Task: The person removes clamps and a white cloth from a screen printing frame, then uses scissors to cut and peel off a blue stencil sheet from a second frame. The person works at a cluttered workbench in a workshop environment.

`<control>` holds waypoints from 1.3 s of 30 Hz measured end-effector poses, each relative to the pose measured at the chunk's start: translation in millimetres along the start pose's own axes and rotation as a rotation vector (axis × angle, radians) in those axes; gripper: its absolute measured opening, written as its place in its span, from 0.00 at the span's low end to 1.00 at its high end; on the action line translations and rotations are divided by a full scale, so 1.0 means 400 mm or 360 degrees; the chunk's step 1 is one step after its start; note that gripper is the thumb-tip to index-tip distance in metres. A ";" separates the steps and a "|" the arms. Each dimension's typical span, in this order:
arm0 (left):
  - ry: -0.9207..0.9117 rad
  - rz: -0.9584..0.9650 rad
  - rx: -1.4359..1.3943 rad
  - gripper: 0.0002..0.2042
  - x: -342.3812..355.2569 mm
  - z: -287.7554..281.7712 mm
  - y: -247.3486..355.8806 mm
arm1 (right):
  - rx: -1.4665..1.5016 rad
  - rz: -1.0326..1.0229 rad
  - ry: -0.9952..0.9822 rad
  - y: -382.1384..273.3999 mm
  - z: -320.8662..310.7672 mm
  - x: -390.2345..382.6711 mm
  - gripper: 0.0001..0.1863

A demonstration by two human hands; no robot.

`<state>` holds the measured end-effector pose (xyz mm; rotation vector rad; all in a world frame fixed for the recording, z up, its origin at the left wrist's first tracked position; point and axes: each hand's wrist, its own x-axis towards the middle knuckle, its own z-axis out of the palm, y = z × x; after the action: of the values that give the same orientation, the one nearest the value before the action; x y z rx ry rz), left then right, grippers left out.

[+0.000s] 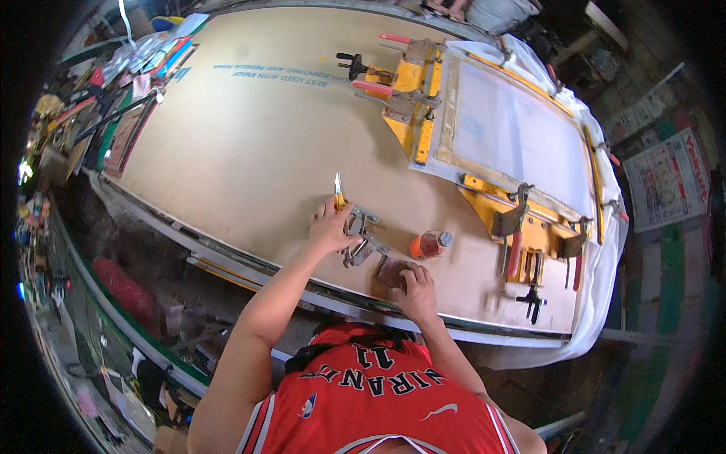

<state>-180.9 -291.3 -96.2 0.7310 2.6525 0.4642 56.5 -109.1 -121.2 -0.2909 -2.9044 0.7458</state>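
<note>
My left hand (330,229) is closed round a tool with a yellow handle (339,202) and a bright silver tip pointing away from me. Its thumb and fingers also touch a worn grey metal hinge clamp (361,248) lying on the board. My right hand (417,293) rests with bent fingers on the brownish flat plate (391,271) at the clamp's near end, gripping its edge. To the right of the clamp is a small bottle (429,244) with reddish contents, an orange label and a grey cap. The kind of tool is partly hidden by my left fingers.
A large tan board (249,144) covers the table. At the right, a mesh screen frame (522,136) sits between yellow metal brackets (408,83) with red-handled clamps and black knobs. White sheeting (605,265) hangs over the right edge. Assorted clutter (144,83) crowds the far left.
</note>
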 end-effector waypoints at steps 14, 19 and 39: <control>0.0222 0.0683 -0.0449 0.30 0.064 0.140 0.086 | -0.0045 0.0448 0.0316 -0.028 -0.019 -0.042 0.26; 0.0143 0.0528 -0.0714 0.15 0.107 0.133 0.017 | 0.0027 0.0408 0.0256 0.006 -0.033 -0.055 0.25; 0.0067 0.0460 -0.0394 0.24 -0.159 0.026 -0.126 | 0.0382 -0.0487 0.0091 -0.160 0.007 0.052 0.15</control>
<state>-146.8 -364.4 -109.9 1.0367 2.4724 0.8754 25.9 -160.9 -91.0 0.1516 -2.6785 0.9951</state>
